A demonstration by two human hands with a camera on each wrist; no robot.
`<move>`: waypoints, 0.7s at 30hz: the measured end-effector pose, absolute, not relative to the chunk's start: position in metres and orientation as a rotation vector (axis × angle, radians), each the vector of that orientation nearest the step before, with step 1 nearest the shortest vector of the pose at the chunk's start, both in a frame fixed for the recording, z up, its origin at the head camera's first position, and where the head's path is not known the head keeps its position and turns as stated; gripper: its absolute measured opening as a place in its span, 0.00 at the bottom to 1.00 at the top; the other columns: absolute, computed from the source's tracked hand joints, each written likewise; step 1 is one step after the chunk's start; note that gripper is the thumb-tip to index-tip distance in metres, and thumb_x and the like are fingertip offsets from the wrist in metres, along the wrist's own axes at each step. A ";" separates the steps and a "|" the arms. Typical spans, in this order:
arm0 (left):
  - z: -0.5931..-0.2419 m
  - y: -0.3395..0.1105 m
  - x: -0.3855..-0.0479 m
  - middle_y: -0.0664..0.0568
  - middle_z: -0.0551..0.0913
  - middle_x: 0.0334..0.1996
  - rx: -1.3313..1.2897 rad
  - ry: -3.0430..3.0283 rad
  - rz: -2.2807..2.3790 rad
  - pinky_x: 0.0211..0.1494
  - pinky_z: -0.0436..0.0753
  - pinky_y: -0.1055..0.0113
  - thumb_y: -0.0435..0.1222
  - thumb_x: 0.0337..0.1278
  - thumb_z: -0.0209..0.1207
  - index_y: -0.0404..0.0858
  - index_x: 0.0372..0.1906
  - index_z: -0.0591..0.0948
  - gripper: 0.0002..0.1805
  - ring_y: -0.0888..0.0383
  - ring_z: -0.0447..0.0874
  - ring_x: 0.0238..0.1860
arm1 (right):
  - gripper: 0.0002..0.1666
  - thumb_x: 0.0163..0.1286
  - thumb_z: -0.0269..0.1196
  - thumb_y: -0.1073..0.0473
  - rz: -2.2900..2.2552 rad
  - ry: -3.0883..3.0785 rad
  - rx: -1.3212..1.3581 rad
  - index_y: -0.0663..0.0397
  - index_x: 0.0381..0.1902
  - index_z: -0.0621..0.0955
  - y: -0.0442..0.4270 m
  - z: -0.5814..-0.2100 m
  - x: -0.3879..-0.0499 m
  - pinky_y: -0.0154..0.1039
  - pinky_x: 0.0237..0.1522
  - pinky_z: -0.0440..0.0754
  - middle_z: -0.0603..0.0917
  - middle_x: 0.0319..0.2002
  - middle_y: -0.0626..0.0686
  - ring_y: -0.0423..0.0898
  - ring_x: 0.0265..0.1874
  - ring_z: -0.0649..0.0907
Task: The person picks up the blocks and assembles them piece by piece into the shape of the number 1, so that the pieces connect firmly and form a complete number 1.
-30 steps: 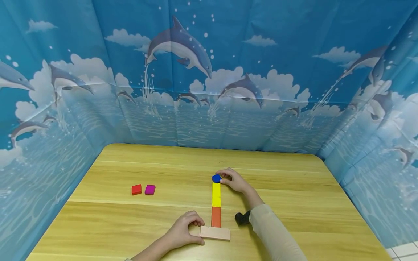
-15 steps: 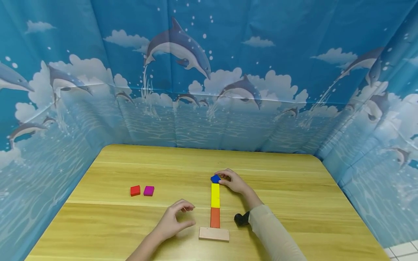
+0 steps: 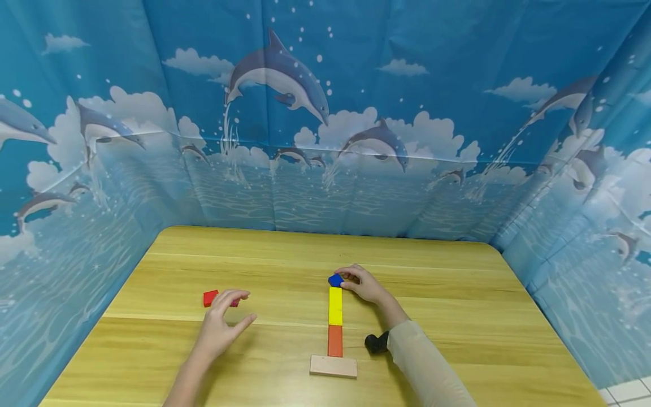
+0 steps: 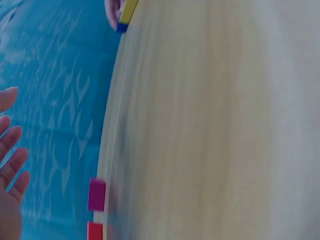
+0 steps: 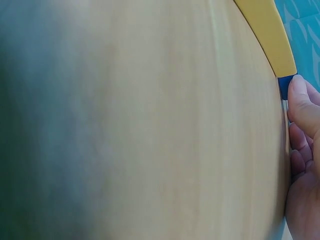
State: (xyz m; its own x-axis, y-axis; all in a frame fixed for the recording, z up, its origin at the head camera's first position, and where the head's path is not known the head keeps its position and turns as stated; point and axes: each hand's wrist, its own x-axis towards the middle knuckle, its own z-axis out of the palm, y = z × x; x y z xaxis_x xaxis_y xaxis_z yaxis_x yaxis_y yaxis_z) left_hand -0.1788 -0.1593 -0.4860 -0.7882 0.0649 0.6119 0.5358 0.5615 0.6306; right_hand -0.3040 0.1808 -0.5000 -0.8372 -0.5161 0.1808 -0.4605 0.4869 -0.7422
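The right hand (image 3: 362, 285) reaches to the far end of the yellow block (image 3: 335, 306), pinching with thumb and fingertips. The left hand (image 3: 217, 330), well left of the yellow block, has its thumb spread from gently curved fingers. Nearer than the yellow block come an orange-red block (image 3: 335, 341), touching it, then a crosswise pale block (image 3: 333, 367). Left of the yellow block lie a red block (image 3: 210, 298) and a magenta block (image 4: 97, 195), the latter partly hidden behind the left hand in the head view. The blue block (image 3: 334, 280) sits against the yellow block's far end, within the right hand's pinch.

A blue dolphin-print curtain (image 3: 351, 198) backs the wood-grain table (image 3: 458, 282); white floor tiles (image 3: 630, 390) lie lower right.
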 end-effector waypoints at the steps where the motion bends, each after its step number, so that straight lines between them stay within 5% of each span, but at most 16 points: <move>1: -0.486 -0.164 -0.179 0.48 0.79 0.41 -0.453 -2.258 -1.158 0.48 0.70 0.69 0.28 0.30 0.72 0.35 0.44 0.78 0.26 0.60 0.71 0.45 | 0.18 0.65 0.56 0.65 -1.287 2.657 -0.868 0.63 0.53 0.75 0.182 -0.504 -0.306 0.39 0.39 0.70 0.74 0.39 0.58 0.49 0.37 0.71; 4: -0.486 -0.176 -0.181 0.47 0.80 0.41 -0.382 -2.243 -1.135 0.48 0.70 0.71 0.27 0.29 0.72 0.33 0.44 0.78 0.26 0.61 0.71 0.45 | 0.18 0.65 0.57 0.61 -1.273 2.666 -0.880 0.59 0.53 0.76 0.185 -0.511 -0.312 0.36 0.39 0.71 0.74 0.38 0.53 0.45 0.36 0.70; 9: -0.490 -0.193 -0.184 0.43 0.80 0.39 -0.328 -2.213 -1.099 0.46 0.69 0.72 0.23 0.27 0.71 0.29 0.42 0.78 0.26 0.59 0.70 0.43 | 0.18 0.65 0.56 0.67 -1.287 2.629 -0.878 0.67 0.53 0.75 0.179 -0.488 -0.297 0.42 0.40 0.71 0.74 0.39 0.61 0.52 0.37 0.71; 21: -0.497 -0.226 -0.193 0.40 0.78 0.41 -0.251 -2.332 -0.938 0.45 0.66 0.58 0.25 0.28 0.72 0.29 0.44 0.77 0.27 0.46 0.70 0.43 | 0.17 0.65 0.55 0.69 -1.271 2.624 -0.863 0.69 0.52 0.74 0.176 -0.477 -0.292 0.44 0.41 0.71 0.73 0.38 0.64 0.54 0.37 0.71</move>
